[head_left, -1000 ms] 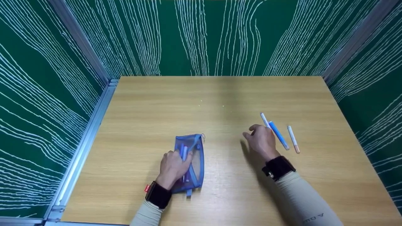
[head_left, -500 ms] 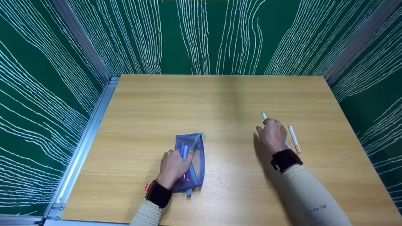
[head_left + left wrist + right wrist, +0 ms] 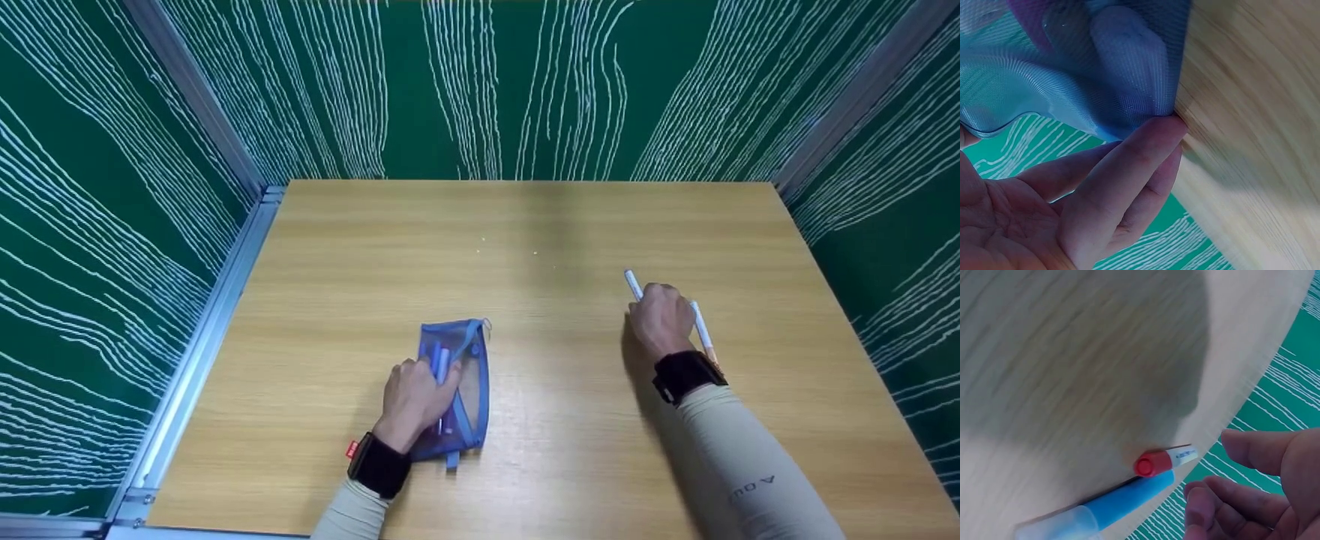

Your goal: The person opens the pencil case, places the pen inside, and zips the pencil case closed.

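Observation:
A blue mesh pencil case [image 3: 471, 397] lies on the table, left of centre, with several pens showing inside. My left hand [image 3: 416, 397] grips its left side; in the left wrist view the fingertips [image 3: 1157, 132] press on the mesh [image 3: 1129, 62]. To the right, my right hand [image 3: 661, 319] hovers low over the markers, thumb and fingers apart with nothing between them. It hides a blue marker [image 3: 1129, 498] from the head view; in the right wrist view this marker lies against a red-capped white marker [image 3: 1154, 462]. One white marker's end [image 3: 632, 281] sticks out past the hand.
Another white marker [image 3: 700, 324] with an orange-brown end lies just right of my right hand. Small white specks [image 3: 535, 253] dot the wooden table [image 3: 375, 247]. Green panels with white lines [image 3: 420, 90] wall in the back and sides, and a metal rail [image 3: 202, 360] runs along the left edge.
My right hand has moved right, from beside the markers to over the blue marker, which it now covers. My left hand and the pencil case have stayed put.

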A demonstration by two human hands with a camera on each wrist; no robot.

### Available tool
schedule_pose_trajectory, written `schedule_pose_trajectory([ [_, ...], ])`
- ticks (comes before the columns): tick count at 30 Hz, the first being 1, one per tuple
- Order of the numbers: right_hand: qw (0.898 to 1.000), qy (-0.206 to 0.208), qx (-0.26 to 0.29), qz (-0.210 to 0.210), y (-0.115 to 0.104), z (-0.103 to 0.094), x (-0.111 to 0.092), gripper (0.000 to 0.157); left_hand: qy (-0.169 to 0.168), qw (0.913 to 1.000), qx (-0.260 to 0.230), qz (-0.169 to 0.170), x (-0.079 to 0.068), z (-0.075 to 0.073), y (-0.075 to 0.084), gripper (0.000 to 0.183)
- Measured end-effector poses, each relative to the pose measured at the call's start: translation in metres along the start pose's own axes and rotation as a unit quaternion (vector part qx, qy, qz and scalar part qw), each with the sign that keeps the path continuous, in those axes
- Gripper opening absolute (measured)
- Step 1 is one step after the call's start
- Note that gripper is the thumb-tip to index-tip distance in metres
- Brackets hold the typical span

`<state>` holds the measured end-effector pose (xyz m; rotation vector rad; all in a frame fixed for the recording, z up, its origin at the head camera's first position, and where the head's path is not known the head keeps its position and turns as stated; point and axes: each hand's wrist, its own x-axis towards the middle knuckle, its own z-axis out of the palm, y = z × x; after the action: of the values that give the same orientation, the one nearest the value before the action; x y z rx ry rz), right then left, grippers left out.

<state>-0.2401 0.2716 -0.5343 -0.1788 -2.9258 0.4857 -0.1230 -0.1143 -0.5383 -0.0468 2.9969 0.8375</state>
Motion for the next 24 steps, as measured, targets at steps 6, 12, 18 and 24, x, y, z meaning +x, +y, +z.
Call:
schedule_pose_trajectory([
  [6, 1.0, 0.001, -0.016, -0.005, 0.005, 0.006, 0.0, 0.016, -0.006, 0.9999, -0.004, -0.009, 0.001, 0.001, 0.0, 0.05],
  [12, 0.999, 0.013, -0.027, -0.011, 0.008, 0.013, -0.001, 0.014, 0.017, 0.9997, 0.012, 0.01, 0.0, 0.003, -0.001, 0.05],
  [18, 1.0, 0.013, -0.025, -0.008, 0.008, 0.015, -0.001, 0.014, 0.018, 0.9998, 0.007, 0.009, 0.0, 0.003, 0.0, 0.049],
  [24, 1.0, 0.01, -0.023, -0.01, 0.007, 0.015, 0.0, 0.012, 0.01, 0.9999, 0.005, 0.003, 0.0, 0.002, 0.0, 0.049],
])
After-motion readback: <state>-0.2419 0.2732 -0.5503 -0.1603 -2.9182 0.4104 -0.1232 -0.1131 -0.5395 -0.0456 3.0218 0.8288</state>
